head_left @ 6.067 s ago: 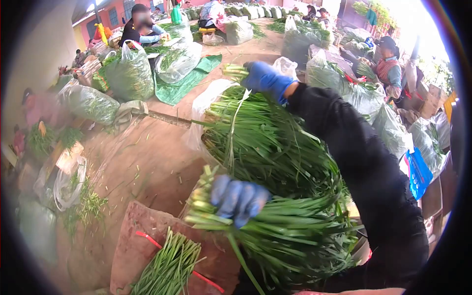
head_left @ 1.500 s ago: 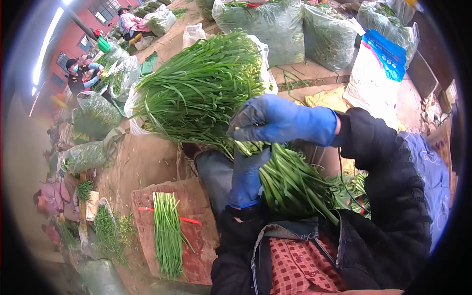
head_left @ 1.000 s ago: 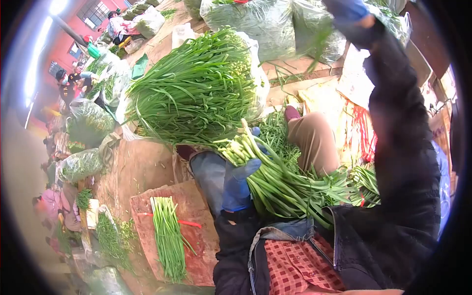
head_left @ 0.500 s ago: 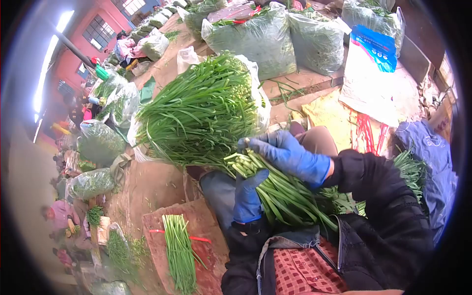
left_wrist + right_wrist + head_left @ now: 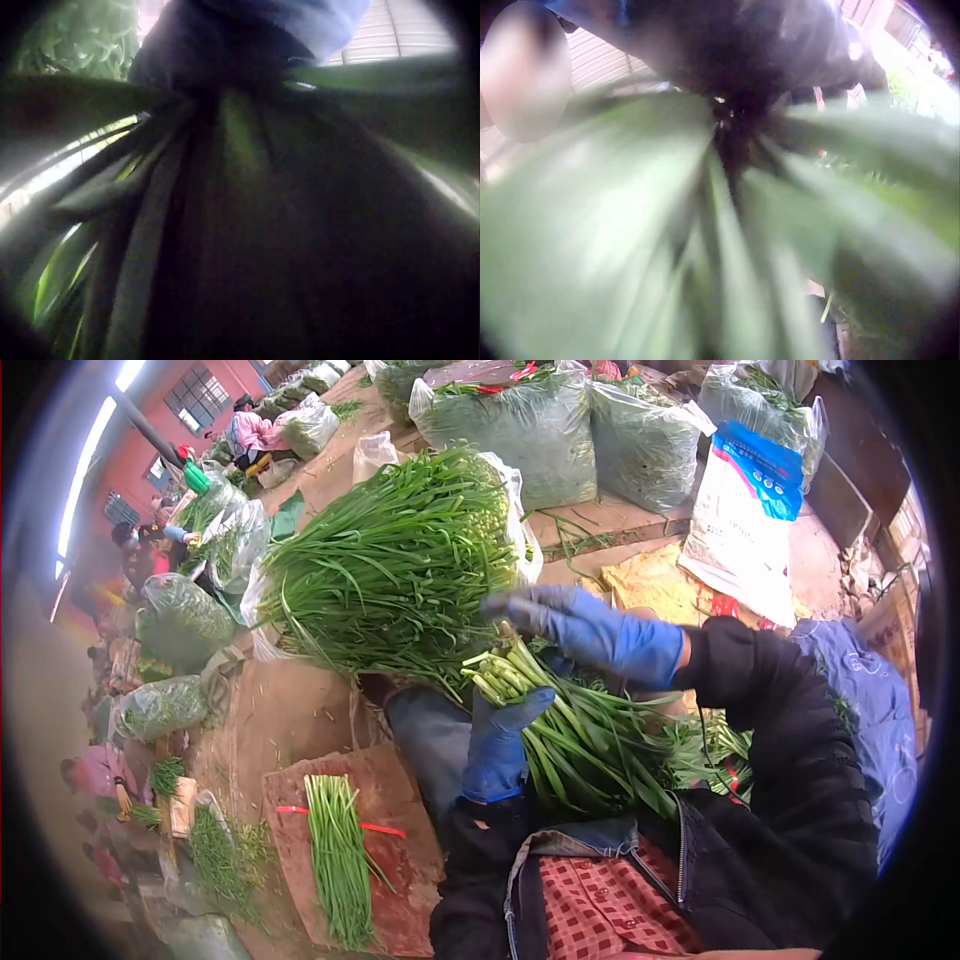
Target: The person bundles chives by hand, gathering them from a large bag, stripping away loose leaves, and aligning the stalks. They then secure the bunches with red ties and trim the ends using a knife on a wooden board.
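My blue-gloved left hand (image 5: 498, 748) grips a bunch of garlic chives (image 5: 590, 745) over my lap, pale cut ends toward the upper left and leaves trailing right. Just above those ends is my gloved right hand (image 5: 590, 628), blurred, its fingers stretched out to the left. Leaves (image 5: 135, 247) fill much of the left wrist view beneath the dark glove. In the right wrist view, blurred leaves (image 5: 630, 225) fan out below the right glove (image 5: 772, 45). Ahead lies a large heap of garlic chives (image 5: 390, 560) on white plastic.
At lower left a reddish board (image 5: 405, 885) bears a smaller chive bundle (image 5: 338, 860) laid across a red strip (image 5: 383, 829). Filled clear bags (image 5: 520, 440) line the far side. A white-and-blue sack (image 5: 740, 540) and yellow sheet (image 5: 650, 580) lie at right. Other people sit at left.
One second ago my right arm was flung to the upper right; it came back to the stalk ends, and its fingers have since straightened and lifted slightly. The left hand keeps the bunch.
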{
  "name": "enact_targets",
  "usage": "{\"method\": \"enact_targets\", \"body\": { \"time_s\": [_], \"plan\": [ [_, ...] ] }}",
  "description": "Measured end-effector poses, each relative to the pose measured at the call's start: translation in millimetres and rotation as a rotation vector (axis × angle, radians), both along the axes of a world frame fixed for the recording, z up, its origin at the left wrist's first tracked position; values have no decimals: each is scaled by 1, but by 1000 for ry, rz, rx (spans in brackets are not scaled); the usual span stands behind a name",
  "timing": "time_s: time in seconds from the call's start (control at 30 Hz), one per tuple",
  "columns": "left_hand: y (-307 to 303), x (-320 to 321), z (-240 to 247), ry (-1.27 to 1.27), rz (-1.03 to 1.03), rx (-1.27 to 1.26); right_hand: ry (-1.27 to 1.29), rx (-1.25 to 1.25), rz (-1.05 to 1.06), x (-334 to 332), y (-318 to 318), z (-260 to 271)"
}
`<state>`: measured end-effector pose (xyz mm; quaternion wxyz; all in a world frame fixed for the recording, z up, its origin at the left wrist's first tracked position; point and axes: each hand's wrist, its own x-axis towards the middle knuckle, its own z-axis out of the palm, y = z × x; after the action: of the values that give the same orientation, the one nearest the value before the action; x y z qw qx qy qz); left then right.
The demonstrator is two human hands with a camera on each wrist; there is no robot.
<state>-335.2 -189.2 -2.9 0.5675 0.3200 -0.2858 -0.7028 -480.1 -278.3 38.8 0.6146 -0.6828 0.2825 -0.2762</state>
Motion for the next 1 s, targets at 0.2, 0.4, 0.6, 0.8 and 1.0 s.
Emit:
{"method": "enact_targets", "body": {
  "time_s": [0.2, 0.4, 0.6, 0.8, 1.0],
  "plan": [
    [-10, 1, -11, -4, -90, -131, -168, -282, 282, 21, -16, 26],
    [5, 7, -14, 64, 35, -13, -40, -232, 180, 34, -12, -3],
    [6, 13, -25, -17, 82, 17, -44, -811, 14, 28, -16, -30],
    [0, 2, -5, 98, -44, -25, 66, -252, 330, 24, -29, 21],
    [1, 20, -42, -100, -93, -131, 348, -715, 628, 52, -17, 29]
  ]
}}
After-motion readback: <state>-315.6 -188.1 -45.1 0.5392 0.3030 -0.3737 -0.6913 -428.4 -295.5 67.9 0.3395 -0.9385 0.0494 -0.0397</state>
